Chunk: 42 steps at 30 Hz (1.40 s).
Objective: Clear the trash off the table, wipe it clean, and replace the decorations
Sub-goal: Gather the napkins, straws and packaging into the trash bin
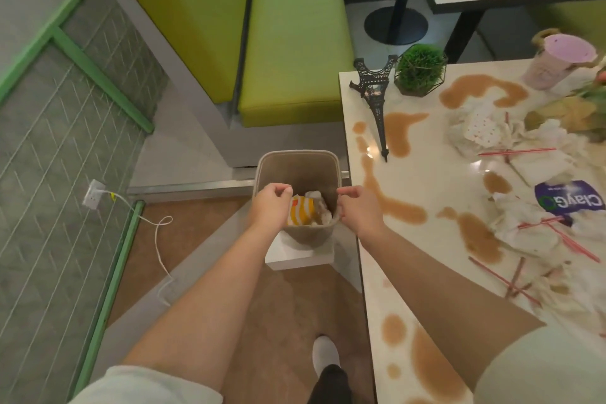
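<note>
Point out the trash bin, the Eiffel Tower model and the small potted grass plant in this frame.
trash bin (296, 159): head view, on the inner far wall below the rim.
Eiffel Tower model (373, 88): head view, on the middle of the toppled black lattice.
potted grass plant (418, 67): head view, on the green grass tuft.

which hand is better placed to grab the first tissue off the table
Right, probably. The right hand grips the bin rim on the side next to the table, where the tissues lie. The left hand is farther away.

glossy white marble-look table (436, 174) carries brown liquid puddles (478, 239), crumpled white napkins (524, 229), thin red straws (518, 151), a toppled black metal eiffel tower model (377, 98).
</note>
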Motion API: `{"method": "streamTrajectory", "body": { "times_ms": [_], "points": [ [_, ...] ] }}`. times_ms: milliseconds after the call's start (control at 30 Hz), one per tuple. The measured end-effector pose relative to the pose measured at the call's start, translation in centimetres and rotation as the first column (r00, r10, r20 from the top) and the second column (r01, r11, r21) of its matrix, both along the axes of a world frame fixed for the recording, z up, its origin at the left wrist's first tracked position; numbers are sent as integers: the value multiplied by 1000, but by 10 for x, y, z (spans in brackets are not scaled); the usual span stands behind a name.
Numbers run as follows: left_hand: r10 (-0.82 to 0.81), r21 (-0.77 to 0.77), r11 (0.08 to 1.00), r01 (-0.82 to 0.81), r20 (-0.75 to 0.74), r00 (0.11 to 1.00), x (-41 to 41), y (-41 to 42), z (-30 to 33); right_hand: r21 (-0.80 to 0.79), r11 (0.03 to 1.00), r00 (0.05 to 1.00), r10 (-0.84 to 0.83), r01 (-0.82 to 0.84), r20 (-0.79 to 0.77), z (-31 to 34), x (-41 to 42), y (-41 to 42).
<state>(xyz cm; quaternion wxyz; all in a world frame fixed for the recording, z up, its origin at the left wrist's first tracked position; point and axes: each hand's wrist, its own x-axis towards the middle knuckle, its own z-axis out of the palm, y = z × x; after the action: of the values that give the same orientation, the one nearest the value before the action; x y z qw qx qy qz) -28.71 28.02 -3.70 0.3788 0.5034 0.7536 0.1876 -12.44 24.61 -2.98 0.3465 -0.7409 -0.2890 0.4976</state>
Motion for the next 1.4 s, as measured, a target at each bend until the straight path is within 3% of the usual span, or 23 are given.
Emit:
{"method": "streamTrajectory", "body": {
  "times_ms": [333, 667, 733, 867, 933, 1033, 1133, 1200, 1400],
  "points": [
    [-209, 23, 978, 209, 15, 978, 93, -46, 19, 83, 995, 991, -58, 48, 118, 26, 95, -63],
    [-349, 0, 937, 350, 68, 935, 195, -107, 11, -15, 999, 902, 48, -46, 428, 23, 193, -142],
    [-360, -10, 932, 362, 79, 930, 211, -121, 7, -84, 992, 840, 121, -90, 528, 24, 212, -158],
    [-376, -36, 924, 381, 108, 920, 229, -142, -2, -193, 961, 547, 271, -196, 792, 20, 237, -179],
    [-391, -41, 916, 399, 131, 911, 239, -151, -6, -226, 957, 482, 287, -182, 828, 18, 251, -189],
    [-404, -49, 909, 414, 143, 904, 253, -161, -10, -261, 952, 518, 305, -158, 799, 12, 267, -199],
    [-411, -42, 905, 423, 161, 897, 266, -168, -11, -237, 958, 641, 283, -158, 714, 7, 277, -205],
    [-411, -45, 904, 424, 175, 895, 275, -173, -10, -198, 966, 712, 258, -168, 653, 2, 282, -209],
    [-413, -45, 903, 428, 187, 891, 294, -180, -3, -11, 994, 784, 95, -112, 614, 1, 295, -213]
  ]
}}
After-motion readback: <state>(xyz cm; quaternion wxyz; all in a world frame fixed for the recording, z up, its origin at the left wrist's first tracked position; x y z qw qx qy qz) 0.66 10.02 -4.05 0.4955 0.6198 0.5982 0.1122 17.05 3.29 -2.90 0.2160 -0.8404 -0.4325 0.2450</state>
